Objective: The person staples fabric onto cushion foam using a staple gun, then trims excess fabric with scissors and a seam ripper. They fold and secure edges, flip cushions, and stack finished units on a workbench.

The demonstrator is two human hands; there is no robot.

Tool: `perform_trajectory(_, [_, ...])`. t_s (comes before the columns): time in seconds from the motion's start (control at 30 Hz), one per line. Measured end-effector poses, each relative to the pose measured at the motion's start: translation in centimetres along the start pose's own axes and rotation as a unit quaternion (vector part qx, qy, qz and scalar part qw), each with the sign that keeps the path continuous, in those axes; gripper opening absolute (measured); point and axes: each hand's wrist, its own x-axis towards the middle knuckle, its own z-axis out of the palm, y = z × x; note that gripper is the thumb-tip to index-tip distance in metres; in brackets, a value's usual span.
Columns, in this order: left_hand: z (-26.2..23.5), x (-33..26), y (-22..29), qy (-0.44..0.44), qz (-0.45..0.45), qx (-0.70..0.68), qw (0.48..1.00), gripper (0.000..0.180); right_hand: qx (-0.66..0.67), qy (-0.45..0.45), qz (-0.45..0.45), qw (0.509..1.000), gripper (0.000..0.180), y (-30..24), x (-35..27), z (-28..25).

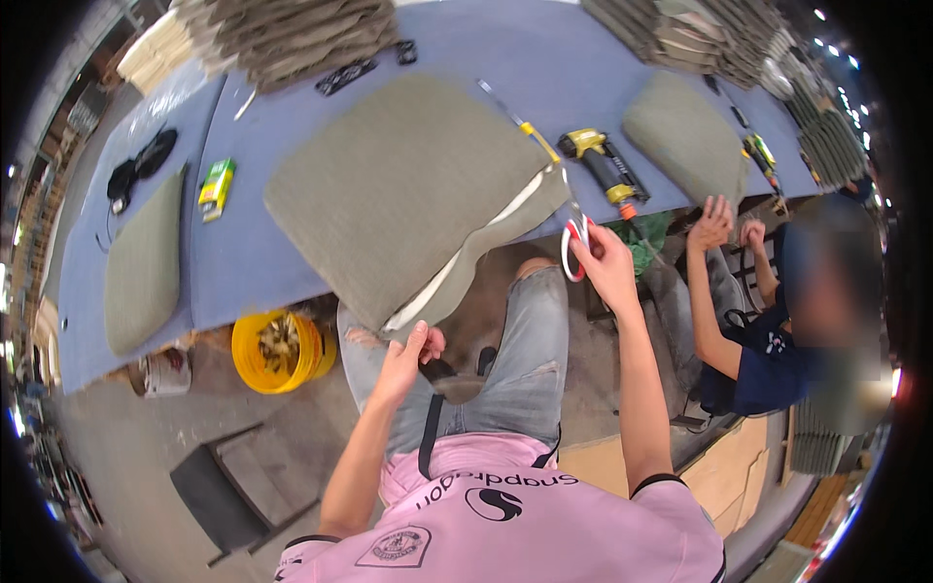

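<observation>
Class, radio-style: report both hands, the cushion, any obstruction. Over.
Left hand at cushion's near corner. Right hand holding scissors. Cushion's near edge gaping, white showing. Yellow-black power tool to the right, apart.

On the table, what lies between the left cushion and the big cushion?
A green-and-yellow pack lies between the left cushion and the big cushion, seen in the head view.

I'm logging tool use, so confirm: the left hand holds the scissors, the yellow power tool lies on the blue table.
Wrong hand: the head view shows the right hand holding the scissors. The yellow power tool does lie on the blue table.
</observation>
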Motion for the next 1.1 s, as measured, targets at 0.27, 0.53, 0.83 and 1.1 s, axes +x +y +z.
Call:
perform_trajectory(0.27, [-3.2, -6.2, 10.3, 0.199, 0.174, -0.053, 0.963, 0.054, -0.045, 0.18, -0.15, 0.971, 0.051, -0.8, 9.6, -1.0])
perform_trajectory(0.53, [-5.9, -13.0, 21.3, -0.005, 0.485, 0.031, 0.874, 0.061, 0.251, -0.024, -0.141, 0.957, 0.068, -5.0, 10.3, 5.2])
perform_trajectory(0.83, [-7.3, -11.8, 24.8, 0.183, 0.508, -0.133, 0.831, 0.063, 0.346, 0.032, -0.188, 0.919, 0.037, -15.3, 11.0, -1.1])
perform_trajectory(1.1, [-13.9, -6.1, 29.8, 0.126, 0.558, -0.197, 0.796, 0.056, 0.188, 0.21, -0.349, 0.894, 0.069, -23.5, 6.1, -3.6])
